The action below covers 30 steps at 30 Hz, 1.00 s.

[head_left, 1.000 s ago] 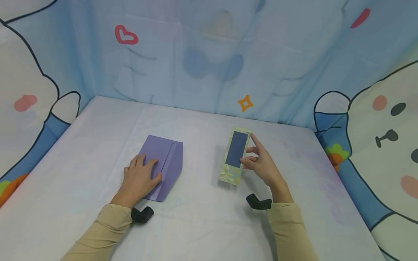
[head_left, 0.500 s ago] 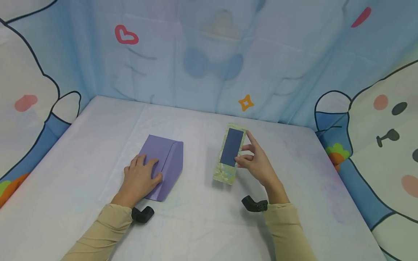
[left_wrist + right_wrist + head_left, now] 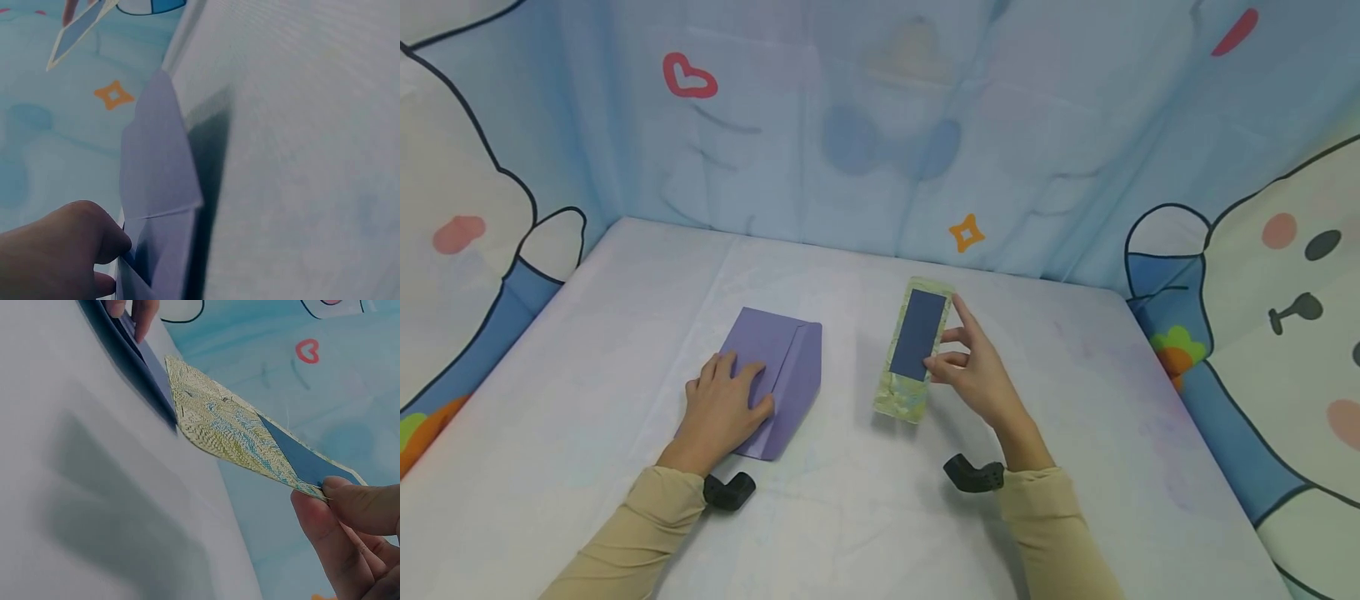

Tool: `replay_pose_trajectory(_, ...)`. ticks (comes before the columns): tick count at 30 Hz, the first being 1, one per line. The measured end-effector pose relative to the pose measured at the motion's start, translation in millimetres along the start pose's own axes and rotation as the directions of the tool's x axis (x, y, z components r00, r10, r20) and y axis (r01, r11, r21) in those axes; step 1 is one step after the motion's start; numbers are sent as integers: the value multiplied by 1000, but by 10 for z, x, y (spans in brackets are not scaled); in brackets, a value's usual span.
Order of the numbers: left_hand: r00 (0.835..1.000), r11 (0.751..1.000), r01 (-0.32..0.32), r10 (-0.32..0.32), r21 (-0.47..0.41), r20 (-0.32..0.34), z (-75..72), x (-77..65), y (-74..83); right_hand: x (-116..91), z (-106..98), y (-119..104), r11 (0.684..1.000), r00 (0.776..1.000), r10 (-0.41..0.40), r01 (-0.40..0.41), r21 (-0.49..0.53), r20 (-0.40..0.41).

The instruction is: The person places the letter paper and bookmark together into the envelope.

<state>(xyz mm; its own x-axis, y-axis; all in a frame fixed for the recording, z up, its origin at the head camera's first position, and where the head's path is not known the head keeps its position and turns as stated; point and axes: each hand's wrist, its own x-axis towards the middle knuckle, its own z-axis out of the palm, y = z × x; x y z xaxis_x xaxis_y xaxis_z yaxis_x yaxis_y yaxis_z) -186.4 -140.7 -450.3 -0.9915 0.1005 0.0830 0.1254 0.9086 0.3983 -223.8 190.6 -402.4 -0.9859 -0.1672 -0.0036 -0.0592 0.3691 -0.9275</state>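
Note:
A purple envelope (image 3: pixel 793 367) lies on the table at left of centre, its flap on the right side. My left hand (image 3: pixel 718 412) rests on it with fingers spread, thumb near the flap fold. In the left wrist view the envelope flap (image 3: pixel 159 156) stands a little off the table. My right hand (image 3: pixel 973 375) pinches the right edge of a long pale green patterned card (image 3: pixel 901 396) with a dark blue panel, index finger stretched along its upper edge. The card (image 3: pixel 225 425) is held tilted above the table, apart from the envelope, its shadow falling below.
A white cloth covers the table (image 3: pixel 842 533). Behind it hangs a light blue curtain (image 3: pixel 760 167) printed with cartoon animals, a heart and a star. A black wrist-camera mount (image 3: pixel 728 492) sits at the left wrist, another black mount (image 3: pixel 973 473) at the right.
My right hand has moved left with the card, closer to the envelope and slightly away from me. The left hand and the envelope have stayed in place.

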Motion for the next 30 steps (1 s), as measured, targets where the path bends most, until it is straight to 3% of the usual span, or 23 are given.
replay_pose_trajectory(30,1000,1000,-11,11,-2,5,8,10,-11,-27,278,-65,995,994,-99,99,-7,-47)
